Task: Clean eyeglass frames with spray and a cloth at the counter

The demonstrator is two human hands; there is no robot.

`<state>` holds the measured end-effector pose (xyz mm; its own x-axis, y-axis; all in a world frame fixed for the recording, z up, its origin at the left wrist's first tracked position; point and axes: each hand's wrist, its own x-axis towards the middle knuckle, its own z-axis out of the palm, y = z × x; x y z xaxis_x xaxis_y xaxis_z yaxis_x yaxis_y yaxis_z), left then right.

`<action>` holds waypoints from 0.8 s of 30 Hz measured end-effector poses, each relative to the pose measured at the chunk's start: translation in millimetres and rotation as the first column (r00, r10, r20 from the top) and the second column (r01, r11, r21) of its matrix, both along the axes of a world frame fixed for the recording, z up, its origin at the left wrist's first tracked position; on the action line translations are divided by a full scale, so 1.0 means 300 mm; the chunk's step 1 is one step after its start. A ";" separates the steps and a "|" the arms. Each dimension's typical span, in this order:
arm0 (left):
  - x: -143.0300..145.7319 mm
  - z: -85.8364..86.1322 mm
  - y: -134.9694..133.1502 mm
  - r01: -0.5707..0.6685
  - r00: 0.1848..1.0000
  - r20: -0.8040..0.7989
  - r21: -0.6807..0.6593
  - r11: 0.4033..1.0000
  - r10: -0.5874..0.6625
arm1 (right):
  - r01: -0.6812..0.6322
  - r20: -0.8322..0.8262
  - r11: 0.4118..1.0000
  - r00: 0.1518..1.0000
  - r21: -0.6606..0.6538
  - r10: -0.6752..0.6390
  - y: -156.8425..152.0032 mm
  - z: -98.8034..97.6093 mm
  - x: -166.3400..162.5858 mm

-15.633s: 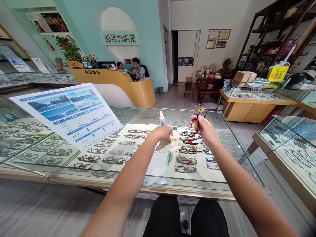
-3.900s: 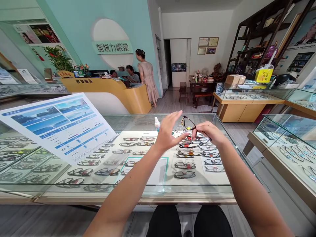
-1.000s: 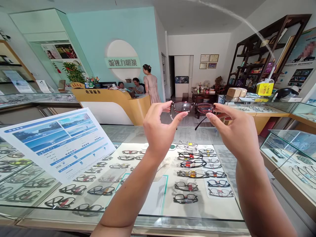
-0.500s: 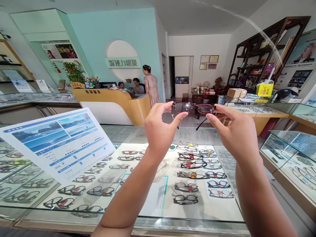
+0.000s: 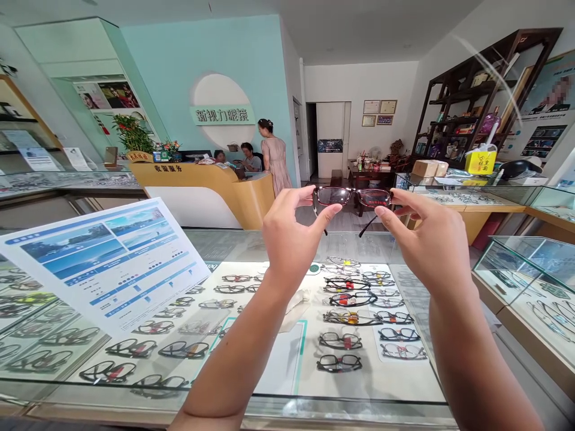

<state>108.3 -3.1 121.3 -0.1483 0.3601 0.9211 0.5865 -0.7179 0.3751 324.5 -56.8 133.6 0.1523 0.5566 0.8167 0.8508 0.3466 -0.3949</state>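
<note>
— What did the hands have at that moment?

— A pair of dark red-brown glasses (image 5: 353,197), held up level in the upper middle of the frame, above the glass display counter (image 5: 404,287). The left hand (image 5: 290,242) pinched the left lens rim between thumb and forefinger; the right hand (image 5: 433,242) was closed the same way on the right rim. The temples hung down open behind the lenses.

— What lay underneath?

— Rows of display frames (image 5: 344,317) inside the case, lower middle of the frame, and a pale cloth (image 5: 294,308) on the glass near the left wrist. A printed lens chart (image 5: 105,263) stood at the left.

— What could have gone wrong?

— As I judged it, the grip was only fingertips on the rims, so a slip could have dropped the glasses onto the glass top and scratched a lens. Fingers creeping onto the lenses would have smudged them. Pulling the two ends apart could have strained the bridge.

— Anyone nearby?

— People at the yellow reception desk (image 5: 211,188), well apart, upper left of centre.
</note>
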 end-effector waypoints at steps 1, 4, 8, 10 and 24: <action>0.000 0.000 0.000 0.001 1.000 0.001 -0.002 1.000 -0.001 | 0.003 0.000 1.000 1.000 -0.004 -0.003 -0.001 0.001 -0.001; -0.001 -0.002 0.003 0.006 1.000 0.005 -0.002 1.000 -0.006 | 0.012 0.001 1.000 1.000 -0.023 -0.012 -0.002 0.002 -0.004; -0.001 -0.003 0.005 0.004 1.000 0.008 -0.011 1.000 -0.004 | 0.025 -0.002 0.999 1.000 -0.047 -0.025 -0.004 0.003 -0.009; 0.000 -0.003 0.003 0.004 1.000 0.006 -0.022 1.000 -0.004 | 0.031 0.002 0.998 1.000 -0.055 -0.031 -0.006 0.005 -0.011; 0.003 -0.003 0.001 0.004 1.000 -0.008 -0.035 0.999 -0.004 | 0.037 0.021 0.998 0.999 -0.044 -0.037 -0.012 0.007 -0.012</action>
